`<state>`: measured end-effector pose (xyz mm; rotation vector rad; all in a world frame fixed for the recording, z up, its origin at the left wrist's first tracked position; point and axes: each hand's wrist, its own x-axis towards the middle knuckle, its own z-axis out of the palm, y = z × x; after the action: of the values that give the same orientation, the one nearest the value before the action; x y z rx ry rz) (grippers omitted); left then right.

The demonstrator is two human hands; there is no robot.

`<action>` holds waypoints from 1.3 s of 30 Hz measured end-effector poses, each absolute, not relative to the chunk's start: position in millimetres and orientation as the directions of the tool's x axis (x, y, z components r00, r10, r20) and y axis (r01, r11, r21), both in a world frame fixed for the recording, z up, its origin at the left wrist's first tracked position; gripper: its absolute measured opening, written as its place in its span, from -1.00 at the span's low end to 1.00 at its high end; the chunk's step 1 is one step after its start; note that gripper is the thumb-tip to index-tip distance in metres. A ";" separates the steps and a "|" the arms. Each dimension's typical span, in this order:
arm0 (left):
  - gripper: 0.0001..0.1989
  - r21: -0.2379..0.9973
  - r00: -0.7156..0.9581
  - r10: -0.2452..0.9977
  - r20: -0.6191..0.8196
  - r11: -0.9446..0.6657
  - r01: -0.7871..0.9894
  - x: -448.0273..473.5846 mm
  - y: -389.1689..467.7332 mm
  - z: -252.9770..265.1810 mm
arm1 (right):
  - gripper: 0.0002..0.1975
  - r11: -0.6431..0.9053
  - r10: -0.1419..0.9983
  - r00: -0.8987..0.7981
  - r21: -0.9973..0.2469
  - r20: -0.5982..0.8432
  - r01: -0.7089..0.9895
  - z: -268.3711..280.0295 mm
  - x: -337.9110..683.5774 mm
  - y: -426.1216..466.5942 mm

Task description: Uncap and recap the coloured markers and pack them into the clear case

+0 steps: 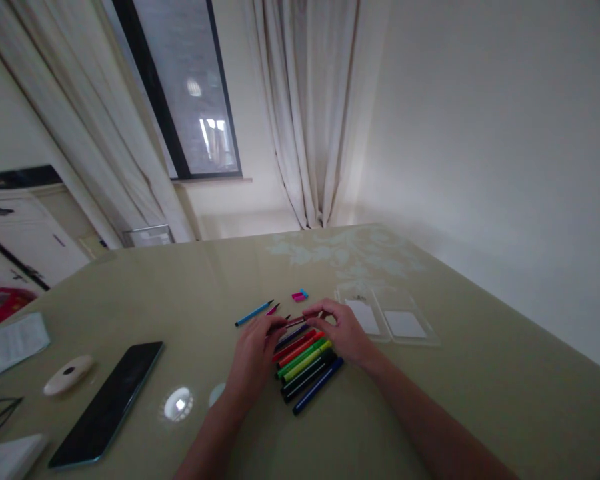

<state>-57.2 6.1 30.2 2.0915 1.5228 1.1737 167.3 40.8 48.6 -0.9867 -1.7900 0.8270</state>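
Note:
My left hand (pixel 255 347) and my right hand (pixel 344 331) meet over a group of markers, fingers pinched around a thin reddish-brown marker (pixel 295 321) that spans between them. Just below lie several capped markers side by side: a red marker (pixel 300 345), a green marker (pixel 300 361), a yellow-green marker (pixel 307 361), a black one and, nearest me, a dark blue marker (pixel 317 387). Beyond my left hand rest an uncapped light blue marker (pixel 253 313) and a pink marker (pixel 273 309), partly hidden. Loose pink and blue caps (pixel 299 297) sit farther back.
An open clear plastic case (pixel 434 339) with white inserts lies right of my right hand. On the left are a black phone (pixel 107 407), a white oval object (pixel 69 375), a white block (pixel 13 457) and a black cable (pixel 0 417). A wall borders the table's right edge.

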 end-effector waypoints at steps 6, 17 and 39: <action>-0.78 0.689 0.106 0.884 0.455 -0.425 0.587 -55.2 5.0 31.8 | -0.87 0.441 0.885 -0.292 -0.854 0.363 0.277 50.1 173.1 42.6; -0.82 0.654 0.213 0.922 0.323 -0.380 0.654 -50.8 5.0 31.5 | -0.82 0.474 0.874 -0.320 -0.781 0.365 0.407 40.6 167.0 45.3; -0.80 0.486 0.064 0.941 0.333 -0.229 0.843 -78.9 17.3 26.0 | -0.86 0.421 0.897 -0.333 -0.330 0.291 0.845 46.3 160.6 74.8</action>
<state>-78.9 17.3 26.0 2.1657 1.8392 0.8938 160.6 74.8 46.3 -1.4811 -2.2540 0.1654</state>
